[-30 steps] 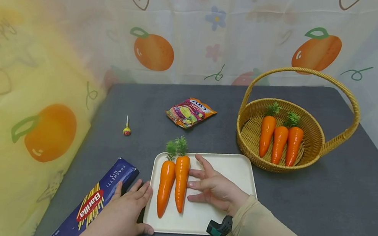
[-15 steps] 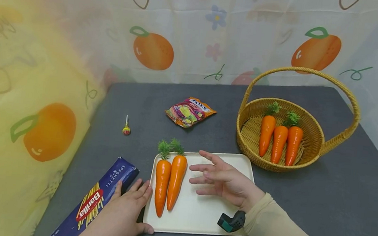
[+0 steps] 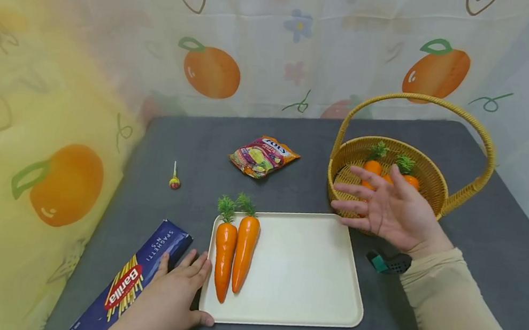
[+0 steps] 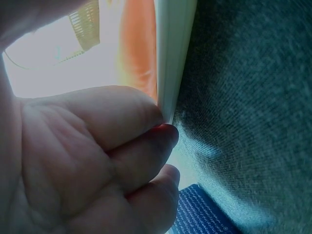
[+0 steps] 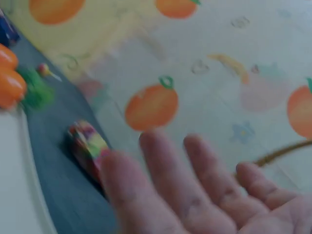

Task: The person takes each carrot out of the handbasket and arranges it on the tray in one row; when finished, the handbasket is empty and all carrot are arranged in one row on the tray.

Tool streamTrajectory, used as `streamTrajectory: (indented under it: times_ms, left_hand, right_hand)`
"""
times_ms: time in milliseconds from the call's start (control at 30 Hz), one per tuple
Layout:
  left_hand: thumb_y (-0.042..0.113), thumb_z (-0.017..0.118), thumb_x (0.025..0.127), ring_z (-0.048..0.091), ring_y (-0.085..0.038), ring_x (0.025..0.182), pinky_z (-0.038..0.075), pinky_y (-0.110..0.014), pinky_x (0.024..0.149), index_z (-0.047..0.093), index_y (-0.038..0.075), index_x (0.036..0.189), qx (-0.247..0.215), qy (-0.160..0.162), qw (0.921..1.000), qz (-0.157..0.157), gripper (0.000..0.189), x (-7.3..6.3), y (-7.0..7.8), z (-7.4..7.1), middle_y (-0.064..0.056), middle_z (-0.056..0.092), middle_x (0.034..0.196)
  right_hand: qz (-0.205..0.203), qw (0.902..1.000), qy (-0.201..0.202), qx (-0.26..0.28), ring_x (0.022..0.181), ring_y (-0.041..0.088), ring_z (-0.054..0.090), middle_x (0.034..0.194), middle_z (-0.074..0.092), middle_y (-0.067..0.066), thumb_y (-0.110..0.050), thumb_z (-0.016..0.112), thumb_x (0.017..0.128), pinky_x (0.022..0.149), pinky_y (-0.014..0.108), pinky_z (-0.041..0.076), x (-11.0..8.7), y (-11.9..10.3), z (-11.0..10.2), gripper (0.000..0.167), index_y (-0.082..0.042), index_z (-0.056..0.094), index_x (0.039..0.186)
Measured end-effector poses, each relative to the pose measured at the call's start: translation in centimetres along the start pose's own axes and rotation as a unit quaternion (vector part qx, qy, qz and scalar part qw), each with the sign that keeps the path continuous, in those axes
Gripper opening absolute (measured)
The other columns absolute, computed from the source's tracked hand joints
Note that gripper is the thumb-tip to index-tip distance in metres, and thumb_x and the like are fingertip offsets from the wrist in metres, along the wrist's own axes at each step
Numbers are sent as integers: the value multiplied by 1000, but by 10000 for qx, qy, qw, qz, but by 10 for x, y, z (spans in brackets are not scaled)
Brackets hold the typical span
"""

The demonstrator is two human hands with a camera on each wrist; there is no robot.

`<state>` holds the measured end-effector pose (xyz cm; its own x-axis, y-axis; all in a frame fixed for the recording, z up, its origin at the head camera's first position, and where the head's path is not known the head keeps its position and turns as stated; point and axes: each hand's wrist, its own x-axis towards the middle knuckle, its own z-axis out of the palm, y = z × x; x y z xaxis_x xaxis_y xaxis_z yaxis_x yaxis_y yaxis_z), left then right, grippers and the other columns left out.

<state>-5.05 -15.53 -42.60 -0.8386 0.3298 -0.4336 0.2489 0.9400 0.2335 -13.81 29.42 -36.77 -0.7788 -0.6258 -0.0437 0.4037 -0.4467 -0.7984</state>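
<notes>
Surface: we are seeing a dark surface point(image 3: 290, 195) backed by a fruit-print curtain point(image 3: 263, 36).
Tray carrots point(image 3: 245, 254): two are lying side by side on the cream tray point(image 3: 301, 276), leftward.
Left grip point(image 3: 174, 292): fairly straight fingers are touching the tray's left edge, probably steadying it.
Right grip point(image 3: 392, 213): empty, fingers spread, it is hovering by the wicker basket point(image 3: 437, 183), partly hiding more carrots point(image 3: 373, 167), no longer over the tray as half a second ago.

Fruit-printed cloth point(image 3: 263, 41) behind a dark table point(image 3: 303, 188)
</notes>
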Motion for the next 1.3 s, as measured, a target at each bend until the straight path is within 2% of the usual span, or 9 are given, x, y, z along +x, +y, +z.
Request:
streamTrajectory:
  times_ms: [100, 200, 233, 333, 467, 700, 933, 1133, 1300]
  left_hand:
    - [68, 93, 75, 31, -46, 166, -5, -86, 125, 54, 7, 163, -9, -27, 10000, -6, 114, 0, 0, 0, -13, 46, 174]
    - [69, 93, 75, 31, -46, 166, -5, -86, 125, 54, 7, 163, 14, -8, 10000, -3, 115, 0, 0, 0, -13, 47, 173]
    - [69, 93, 75, 31, -46, 166, -5, -87, 125, 55, 6, 163, 28, 10, 10000, 3, 115, 0, 0, 0, -14, 47, 173]
    - [69, 93, 75, 32, -46, 166, -4, -87, 124, 55, 6, 163, 66, 36, 10000, 11, 115, 0, 0, 1, -14, 47, 173]
    - [69, 93, 74, 33, -46, 166, -2, -87, 124, 55, 6, 163, 102, 55, 9999, 12, 115, 0, 0, 1, -14, 47, 173]
    - [70, 94, 73, 33, -44, 166, 0, -87, 125, 55, 6, 163, 114, 74, 9999, 6, 116, 1, 0, 3, -14, 49, 172]
    - [69, 93, 74, 33, -44, 166, -1, -87, 124, 55, 7, 163, 65, 22, 10000, -17, 115, 2, -1, 2, -13, 48, 172]
    - [69, 93, 74, 32, -45, 166, -3, -87, 125, 55, 6, 163, -12, -10, 10000, -30, 115, 2, 0, 2, -14, 48, 172]
    - [68, 94, 74, 31, -45, 166, -5, -86, 125, 55, 6, 163, -71, -100, 9999, -80, 115, 3, 0, 1, -15, 48, 173]
  right_hand:
    - [170, 9977, 651, -127, 168, 37, 30, 187, 12, 10, -70, 25, 112, 119, 45, 54, -7, -24, -16, 88, -30, -21, 176]
    - [407, 9868, 1559, -165, 174, 39, -3, 185, -22, 6, -78, 26, 107, 134, 53, 35, -8, -41, -30, 92, -39, -26, 172]
    - [471, 9822, 1812, -123, 173, 39, -10, 184, -26, 4, -78, 26, 107, 137, 56, 26, -8, -44, -34, 92, -40, -28, 171]
    - [640, 9692, 2379, 33, 171, 37, -18, 182, -32, 1, -79, 26, 107, 138, 61, -1, -4, -47, -43, 92, -42, -33, 168]
    - [780, 9592, 2702, 300, 170, 36, -25, 178, -38, -1, -77, 26, 108, 138, 62, -5, 4, -44, -52, 92, -42, -39, 164]
    - [991, 9530, 2807, 568, 170, 33, -23, 179, -35, -2, -75, 28, 110, 139, 60, -3, 25, -41, -58, 93, -41, -41, 163]
    - [1358, 9376, 3162, 503, 173, 34, -11, 182, -30, -4, -69, 29, 113, 141, 54, 8, 59, -38, -60, 89, -40, -37, 166]
    - [1615, 9213, 3536, -47, 173, 37, 8, 187, -14, 3, -62, 30, 115, 133, 48, 31, 82, -36, -65, 82, -39, -23, 174]
    - [1479, 9132, 3796, -12, 172, 33, 17, 188, 2, 5, -54, 32, 118, 137, 51, 29, 94, -31, -69, 74, -38, -7, 178]
